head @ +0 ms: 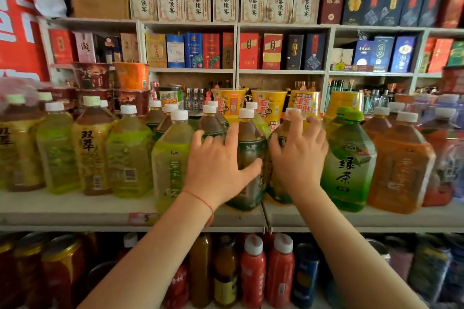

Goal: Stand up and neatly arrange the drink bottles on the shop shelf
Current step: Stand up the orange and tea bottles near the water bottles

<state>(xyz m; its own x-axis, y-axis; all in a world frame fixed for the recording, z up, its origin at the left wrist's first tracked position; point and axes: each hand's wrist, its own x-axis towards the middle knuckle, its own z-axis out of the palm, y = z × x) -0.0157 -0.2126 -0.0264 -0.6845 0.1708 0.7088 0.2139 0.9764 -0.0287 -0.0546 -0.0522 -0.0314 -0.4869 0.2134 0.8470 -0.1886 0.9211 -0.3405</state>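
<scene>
The dark green bottle (251, 158) stands upright at the front edge of the shelf (75, 211), mid-row, where alignment is adjusted. The left hand (216, 165) grasps its body, thumb across the label. The right hand (298, 155) wraps the neighbouring bottle (278, 183), fingers reaching toward its cap.

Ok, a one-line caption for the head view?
Left hand and right hand on two dark tea bottles amid upright bottles on shop shelf.
</scene>
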